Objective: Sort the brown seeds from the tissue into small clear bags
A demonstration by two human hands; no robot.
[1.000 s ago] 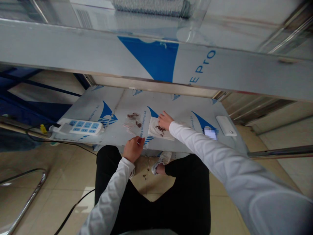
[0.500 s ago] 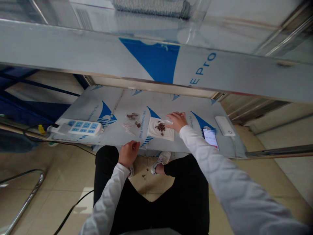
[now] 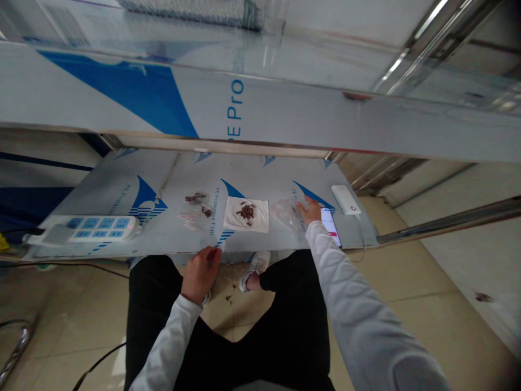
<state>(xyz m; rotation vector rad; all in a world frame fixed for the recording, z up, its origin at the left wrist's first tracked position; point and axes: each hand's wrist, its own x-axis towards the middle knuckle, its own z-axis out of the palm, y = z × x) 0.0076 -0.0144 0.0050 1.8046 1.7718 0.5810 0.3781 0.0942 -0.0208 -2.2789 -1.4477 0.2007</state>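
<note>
My right hand (image 3: 310, 210) is over the right edge of a crumpled clear plastic bag (image 3: 285, 217), fingers bent and slightly apart; nothing shows in them. To its left, a small heap of dark brown stick-like pieces (image 3: 246, 213) lies on a white square of cloth or paper (image 3: 260, 222). Further left are clumped brown bits (image 3: 196, 197) and thin pale strips (image 3: 189, 220). My left hand (image 3: 201, 274) hangs at the front edge of the shelf, above my knee. Its fingers are curled together, and whatever they hold is hidden.
Right of my right hand lie a phone (image 3: 331, 228) with a lit screen and a white device (image 3: 345, 200) with a cable. A power strip (image 3: 106, 228) sits at the left end of the film-covered shelf (image 3: 171, 163). An upper shelf (image 3: 285, 111) overhangs the back.
My right hand has moved right, off the white square's edge towards the phone, and the clear bag now shows between. My left hand keeps its curled shape. The camera view has shifted right.
</note>
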